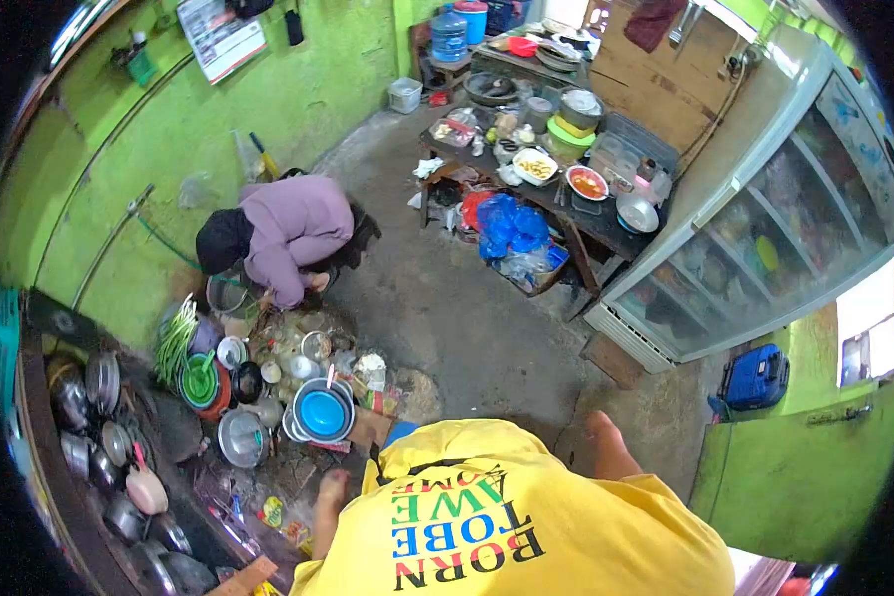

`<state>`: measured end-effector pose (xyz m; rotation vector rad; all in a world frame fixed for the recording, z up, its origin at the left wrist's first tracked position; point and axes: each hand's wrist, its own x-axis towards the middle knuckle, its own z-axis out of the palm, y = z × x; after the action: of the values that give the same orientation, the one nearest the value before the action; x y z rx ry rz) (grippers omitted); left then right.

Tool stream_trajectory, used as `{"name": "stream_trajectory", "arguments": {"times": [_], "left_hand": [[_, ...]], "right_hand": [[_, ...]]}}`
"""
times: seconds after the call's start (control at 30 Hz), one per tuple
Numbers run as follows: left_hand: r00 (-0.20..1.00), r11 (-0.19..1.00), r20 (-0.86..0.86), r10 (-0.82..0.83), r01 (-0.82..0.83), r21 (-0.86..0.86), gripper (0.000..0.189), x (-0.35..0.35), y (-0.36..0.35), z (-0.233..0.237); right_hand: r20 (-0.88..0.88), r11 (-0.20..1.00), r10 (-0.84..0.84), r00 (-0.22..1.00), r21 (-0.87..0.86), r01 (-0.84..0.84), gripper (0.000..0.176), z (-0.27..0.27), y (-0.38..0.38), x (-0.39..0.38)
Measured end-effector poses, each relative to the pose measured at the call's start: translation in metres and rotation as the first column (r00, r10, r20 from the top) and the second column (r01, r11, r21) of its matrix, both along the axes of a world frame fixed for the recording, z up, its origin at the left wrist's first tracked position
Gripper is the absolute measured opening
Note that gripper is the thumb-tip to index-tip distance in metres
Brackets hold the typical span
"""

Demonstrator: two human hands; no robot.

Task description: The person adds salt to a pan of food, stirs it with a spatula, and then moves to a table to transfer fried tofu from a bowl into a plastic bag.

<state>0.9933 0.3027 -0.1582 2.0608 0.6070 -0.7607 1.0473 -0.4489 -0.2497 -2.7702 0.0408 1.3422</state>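
Neither of my hands can be made out in the head view. My yellow shirt (566, 517) with printed lettering fills the bottom middle. A bare limb that looks like a foot (330, 492) shows at its left edge, and another like it (611, 447) on the right; no fingers are distinguishable on either. Just ahead on the left, a blue basin (324, 412) sits in a metal one. A metal pot (243, 439), a green basin (199, 379) and green long vegetables (177, 336) stand around it on the floor.
A person in a mauve top (298, 223) crouches by the green wall among the dishes. A low table (467, 159) carries food and bowls, with blue plastic bags (512, 226) below. On the right stands a glass-door fridge (755, 233); pots (124, 517) fill the left rack.
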Motion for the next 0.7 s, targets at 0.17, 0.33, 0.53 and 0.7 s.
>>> {"name": "stream_trajectory", "arguments": {"times": [0.17, 0.33, 0.53, 0.7], "left_hand": [[0.975, 0.969, 0.09, 0.203, -0.213, 0.124, 0.031, 0.133, 0.017, 0.009], [1.0, 0.965, 0.007, 0.026, -0.027, 0.262, 0.031, 0.244, 0.002, 0.035], [0.876, 0.797, -0.069, -0.478, 0.465, 0.385, 0.037, 0.439, -0.062, 0.037], [0.784, 0.783, 0.115, -0.61, 0.573, 0.243, 0.041, 0.627, -0.176, 0.058]], "right_hand": [[-0.026, 0.972, -0.213, 0.977, 0.092, 0.214, 0.026, -0.063, 0.059, 0.049], [0.041, 0.847, -0.473, 0.88, 0.297, 0.441, 0.028, -0.034, 0.123, 0.094], [0.054, 0.941, 0.329, 0.943, 0.064, -0.332, 0.03, -0.153, 0.039, 0.127], [0.009, 0.702, -0.712, 0.702, 0.015, 0.712, 0.033, 0.071, 0.038, 0.302]]}}
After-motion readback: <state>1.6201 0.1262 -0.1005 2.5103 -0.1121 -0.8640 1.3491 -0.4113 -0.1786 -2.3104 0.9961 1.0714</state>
